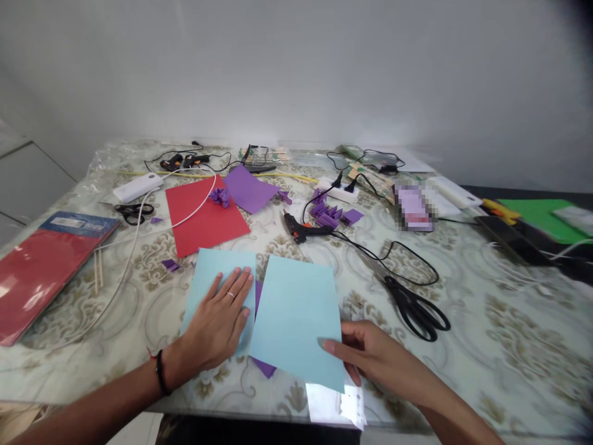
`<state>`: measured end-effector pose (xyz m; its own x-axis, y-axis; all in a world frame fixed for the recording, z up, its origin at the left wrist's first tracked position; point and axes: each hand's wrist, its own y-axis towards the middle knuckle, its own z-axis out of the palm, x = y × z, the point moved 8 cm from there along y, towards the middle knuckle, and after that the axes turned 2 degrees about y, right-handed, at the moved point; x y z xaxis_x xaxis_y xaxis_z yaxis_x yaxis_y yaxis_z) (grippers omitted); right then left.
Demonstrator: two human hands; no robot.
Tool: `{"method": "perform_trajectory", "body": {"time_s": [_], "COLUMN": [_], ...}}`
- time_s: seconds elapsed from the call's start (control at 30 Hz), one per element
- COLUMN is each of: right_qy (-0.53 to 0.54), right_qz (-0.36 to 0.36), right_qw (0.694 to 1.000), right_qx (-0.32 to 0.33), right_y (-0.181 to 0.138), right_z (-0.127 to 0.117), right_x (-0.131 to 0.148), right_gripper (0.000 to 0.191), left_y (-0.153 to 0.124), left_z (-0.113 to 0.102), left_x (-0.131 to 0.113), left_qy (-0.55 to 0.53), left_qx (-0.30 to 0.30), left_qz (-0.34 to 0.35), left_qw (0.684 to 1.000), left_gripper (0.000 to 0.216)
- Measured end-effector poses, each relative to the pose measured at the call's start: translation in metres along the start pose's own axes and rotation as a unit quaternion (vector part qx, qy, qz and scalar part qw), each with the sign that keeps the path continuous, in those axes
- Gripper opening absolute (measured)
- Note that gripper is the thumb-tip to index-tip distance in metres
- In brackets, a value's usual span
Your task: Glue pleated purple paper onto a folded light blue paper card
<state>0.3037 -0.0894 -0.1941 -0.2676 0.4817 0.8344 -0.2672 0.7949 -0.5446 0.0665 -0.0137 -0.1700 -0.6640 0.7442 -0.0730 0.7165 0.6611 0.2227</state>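
My left hand (222,315) lies flat, fingers stretched out, on a light blue paper sheet (208,262). In my right hand (365,352), the right edge of a second light blue sheet (296,309) is pinched between thumb and fingers, and its lower corner reaches toward the table's front edge. Beneath the two sheets, bits of purple paper (264,368) show in the gap and below. A black hot glue gun (301,228) lies just beyond the second sheet. To the right of my right hand rest large black-handled scissors (417,309).
Red paper (204,216), a purple sheet (250,188) and folded purple pieces (327,213) lie farther back. A white power strip (340,190) has plugs in it. Cords cross the table. A red paper pack (46,272) is at left, a phone (414,207) and green paper (542,216) at right.
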Motion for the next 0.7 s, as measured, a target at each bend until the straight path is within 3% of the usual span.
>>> {"method": "perform_trajectory", "body": {"time_s": [0.13, 0.23, 0.4, 0.7], "right_qy": [0.013, 0.021, 0.03, -0.002], "right_qz": [-0.004, -0.014, -0.002, 0.041], "right_qw": [0.998, 0.995, 0.998, 0.992], "right_qx": [-0.056, -0.1, -0.049, -0.116], "right_y": [0.001, 0.002, 0.004, -0.016], "right_z": [-0.005, -0.011, -0.001, -0.032], "right_x": [0.003, 0.007, 0.001, -0.014], "right_gripper": [0.054, 0.054, 0.054, 0.057], "left_y": [0.001, -0.005, -0.012, -0.01], "left_z": [-0.017, -0.018, -0.004, -0.001], "left_x": [-0.005, -0.013, -0.016, -0.015], "left_qy": [-0.003, -0.005, 0.027, 0.02], "left_qx": [-0.016, -0.008, 0.005, 0.016], "left_qz": [0.006, 0.019, 0.023, 0.011], "left_qw": [1.0, 1.0, 0.999, 1.0], "left_gripper": [0.069, 0.071, 0.072, 0.075]}}
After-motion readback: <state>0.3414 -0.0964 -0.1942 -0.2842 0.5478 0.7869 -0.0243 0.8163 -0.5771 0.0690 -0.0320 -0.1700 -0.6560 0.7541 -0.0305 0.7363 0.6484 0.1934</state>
